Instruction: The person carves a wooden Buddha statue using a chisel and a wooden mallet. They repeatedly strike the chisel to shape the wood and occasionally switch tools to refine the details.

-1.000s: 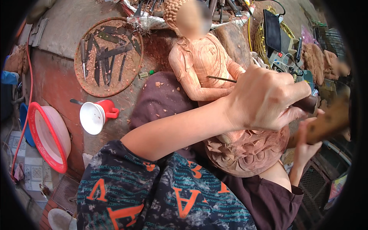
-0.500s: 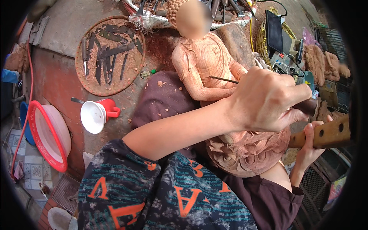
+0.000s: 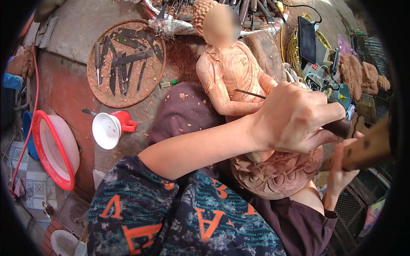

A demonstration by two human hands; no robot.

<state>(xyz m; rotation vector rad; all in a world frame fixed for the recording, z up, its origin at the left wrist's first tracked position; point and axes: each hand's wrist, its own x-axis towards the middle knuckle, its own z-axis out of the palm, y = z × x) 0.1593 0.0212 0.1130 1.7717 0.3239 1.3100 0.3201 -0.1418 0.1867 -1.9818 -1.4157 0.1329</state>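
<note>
A carved wooden statue (image 3: 239, 64) of a seated figure leans across my lap, its petalled base toward me. My left hand (image 3: 299, 117) is closed around a carving chisel (image 3: 340, 127); its dark handle sticks out past my thumb. The chisel's thin blade crosses the statue's middle, its tip by the torso near the folded arm. My right hand (image 3: 339, 170) grips a wooden mallet (image 3: 367, 147), a thick bar with dark round marks, blurred by motion. The mallet is close to the chisel handle's end; whether they touch I cannot tell.
A round woven tray (image 3: 145, 96) with flat blades and wood chips lies at the far left. Nearer stand a red-and-white cup (image 3: 106, 130) and a pink basin (image 3: 55, 149). Several carving tools (image 3: 256, 10) lie beyond the statue; a coiled yellow hose (image 3: 294, 51) is at right.
The mallet in my right hand has tilted and its near end has swung up. My left hand keeps the chisel at the torso. The whole view has shifted slightly.
</note>
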